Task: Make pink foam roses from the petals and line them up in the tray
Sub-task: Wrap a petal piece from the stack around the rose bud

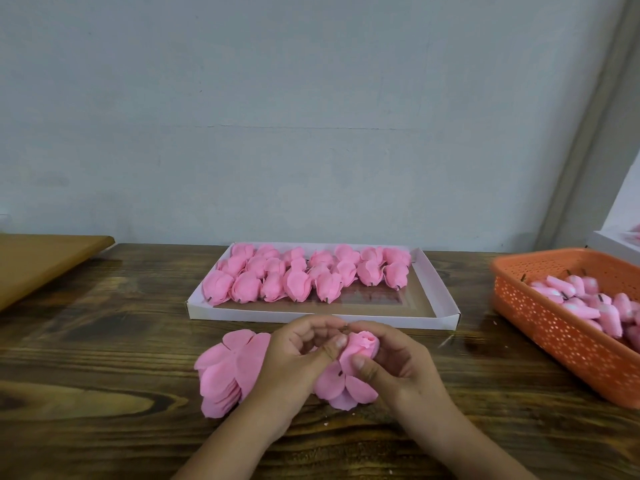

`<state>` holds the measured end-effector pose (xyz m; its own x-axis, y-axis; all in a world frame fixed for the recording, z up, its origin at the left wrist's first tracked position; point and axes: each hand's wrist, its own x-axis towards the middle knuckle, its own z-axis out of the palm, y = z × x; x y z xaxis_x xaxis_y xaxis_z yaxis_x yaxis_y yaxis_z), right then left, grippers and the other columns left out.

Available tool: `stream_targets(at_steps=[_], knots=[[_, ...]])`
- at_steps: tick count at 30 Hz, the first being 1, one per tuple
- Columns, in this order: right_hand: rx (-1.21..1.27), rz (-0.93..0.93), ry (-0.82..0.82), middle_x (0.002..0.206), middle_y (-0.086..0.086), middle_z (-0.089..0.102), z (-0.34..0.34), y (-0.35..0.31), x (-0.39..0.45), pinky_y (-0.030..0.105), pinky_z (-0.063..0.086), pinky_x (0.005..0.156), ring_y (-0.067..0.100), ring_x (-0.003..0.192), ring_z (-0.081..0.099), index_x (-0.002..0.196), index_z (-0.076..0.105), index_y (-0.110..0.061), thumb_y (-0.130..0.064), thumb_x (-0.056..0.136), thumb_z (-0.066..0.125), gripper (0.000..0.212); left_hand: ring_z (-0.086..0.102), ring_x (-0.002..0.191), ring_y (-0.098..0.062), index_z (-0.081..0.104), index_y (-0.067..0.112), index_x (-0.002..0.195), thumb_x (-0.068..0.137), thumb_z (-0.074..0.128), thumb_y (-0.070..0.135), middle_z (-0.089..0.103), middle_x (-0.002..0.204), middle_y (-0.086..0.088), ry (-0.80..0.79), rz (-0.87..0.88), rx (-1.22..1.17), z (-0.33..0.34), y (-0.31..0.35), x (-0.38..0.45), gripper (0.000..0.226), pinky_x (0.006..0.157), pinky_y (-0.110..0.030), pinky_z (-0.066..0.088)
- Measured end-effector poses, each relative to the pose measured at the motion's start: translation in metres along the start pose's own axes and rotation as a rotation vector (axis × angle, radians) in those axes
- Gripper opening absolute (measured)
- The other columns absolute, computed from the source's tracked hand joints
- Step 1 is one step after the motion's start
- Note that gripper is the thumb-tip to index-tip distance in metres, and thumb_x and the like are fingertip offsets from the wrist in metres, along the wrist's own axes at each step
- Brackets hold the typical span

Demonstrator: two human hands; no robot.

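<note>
1. Head view: a dark wooden bench (104, 341) carries everything.
2. White tray (436, 299) sits against the wall side, with finished pink roses (304, 275) in rows filling its far part.
3. Orange basket (540, 327) at right holds pink buds (stems poking out).
4. Petal stack (225, 372) lies beside the left hand (294, 362).
5. Left hand and right hand (394, 362) have fingers clamped on a half-made rose (360, 348) just in front of the tray.
</note>
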<state>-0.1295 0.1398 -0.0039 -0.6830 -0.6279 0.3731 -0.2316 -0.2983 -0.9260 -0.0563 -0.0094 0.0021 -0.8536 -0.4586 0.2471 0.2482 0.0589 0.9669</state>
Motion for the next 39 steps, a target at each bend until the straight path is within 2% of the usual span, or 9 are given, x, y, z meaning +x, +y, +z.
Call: stream_targets(at_steps=[7, 11, 14, 18, 23, 25, 30, 34, 39], knots=[[0.020, 0.029, -0.017, 0.104, 0.010, 0.076, 0.000, -0.002, 0.000, 0.025, 0.056, 0.079, 0.020, 0.097, 0.073, 0.115, 0.069, -0.009, -0.007, 0.088, 0.066, 0.028, 0.071, 0.090, -0.007, 0.078, 0.029, 0.093, 0.091, 0.072, 0.017, 0.077, 0.095, 0.004, -0.036, -0.085, 0.011, 0.001, -0.004, 0.001, 0.013, 0.073, -0.018, 0.055], [0.024, 0.024, 0.051, 0.095, 0.015, 0.076, 0.001, -0.003, 0.001, 0.026, 0.056, 0.074, 0.023, 0.087, 0.073, 0.104, 0.072, -0.008, -0.009, 0.088, 0.065, 0.018, 0.069, 0.096, -0.006, 0.074, 0.035, 0.096, 0.097, 0.067, 0.020, 0.074, 0.100, 0.011, 0.024, 0.091, 0.203, 0.004, -0.012, 0.000, 0.017, 0.080, -0.020, 0.053], [0.030, 0.007, 0.127, 0.091, 0.013, 0.077, 0.000, 0.001, 0.003, 0.024, 0.056, 0.069, 0.019, 0.081, 0.073, 0.100, 0.073, -0.010, 0.004, 0.089, 0.064, 0.019, 0.060, 0.113, 0.002, 0.062, 0.041, 0.119, 0.092, 0.062, 0.028, 0.060, 0.120, 0.029, 0.010, 0.381, 0.541, 0.006, -0.017, -0.007, 0.030, 0.088, -0.008, 0.045], [-0.038, 0.034, 0.246, 0.087, 0.009, 0.078, 0.004, 0.006, 0.003, 0.025, 0.058, 0.063, 0.019, 0.079, 0.075, 0.104, 0.071, -0.020, 0.006, 0.088, 0.068, 0.031, 0.036, 0.132, 0.019, 0.032, 0.047, 0.146, 0.087, 0.052, 0.051, 0.035, 0.138, 0.048, -0.117, 0.408, 0.756, 0.016, -0.020, -0.015, 0.063, 0.107, -0.007, 0.033], [-0.115, 0.125, 0.287, 0.080, 0.006, 0.077, 0.010, 0.011, 0.002, 0.022, 0.053, 0.051, 0.020, 0.072, 0.075, 0.118, 0.059, -0.031, 0.000, 0.083, 0.074, 0.049, 0.042, 0.129, 0.011, 0.048, 0.031, 0.147, 0.090, 0.065, 0.028, 0.033, 0.130, 0.046, -0.093, 0.377, 0.698, 0.020, -0.019, -0.013, 0.059, 0.107, -0.018, 0.039], [-0.128, 0.126, 0.261, 0.082, 0.004, 0.078, 0.013, 0.012, 0.000, 0.022, 0.054, 0.052, 0.019, 0.074, 0.076, 0.119, 0.061, -0.026, 0.002, 0.083, 0.073, 0.047, 0.043, 0.125, 0.013, 0.052, 0.032, 0.144, 0.090, 0.068, 0.019, 0.033, 0.129, 0.047, -0.060, 0.366, 0.674, 0.020, -0.021, -0.013, 0.058, 0.100, -0.011, 0.041], [-0.179, 0.104, 0.197, 0.080, 0.003, 0.077, 0.018, 0.015, -0.003, 0.020, 0.051, 0.050, 0.017, 0.072, 0.073, 0.126, 0.050, -0.035, -0.003, 0.091, 0.066, 0.051, 0.055, 0.109, 0.008, 0.061, 0.036, 0.134, 0.090, 0.069, 0.014, 0.044, 0.125, 0.036, -0.021, 0.298, 0.587, 0.020, -0.026, -0.011, 0.050, 0.072, -0.027, 0.060], [-0.255, 0.094, 0.164, 0.082, 0.001, 0.077, 0.016, 0.016, -0.004, 0.032, 0.055, 0.066, 0.015, 0.081, 0.074, 0.133, 0.036, -0.049, -0.010, 0.096, 0.061, 0.060, 0.053, 0.115, 0.007, 0.062, 0.034, 0.133, 0.089, 0.067, 0.009, 0.047, 0.125, 0.035, -0.039, 0.312, 0.586, 0.022, -0.031, -0.012, 0.051, 0.081, -0.008, 0.049], [-0.323, 0.091, 0.165, 0.077, 0.003, 0.075, 0.008, 0.018, -0.002, 0.028, 0.054, 0.061, 0.013, 0.074, 0.072, 0.142, 0.031, -0.044, -0.011, 0.096, 0.061, 0.064, 0.063, 0.116, -0.004, 0.065, 0.033, 0.129, 0.088, 0.072, 0.009, 0.058, 0.123, 0.027, -0.045, 0.234, 0.428, 0.022, -0.029, -0.008, 0.047, 0.091, -0.029, 0.057]])
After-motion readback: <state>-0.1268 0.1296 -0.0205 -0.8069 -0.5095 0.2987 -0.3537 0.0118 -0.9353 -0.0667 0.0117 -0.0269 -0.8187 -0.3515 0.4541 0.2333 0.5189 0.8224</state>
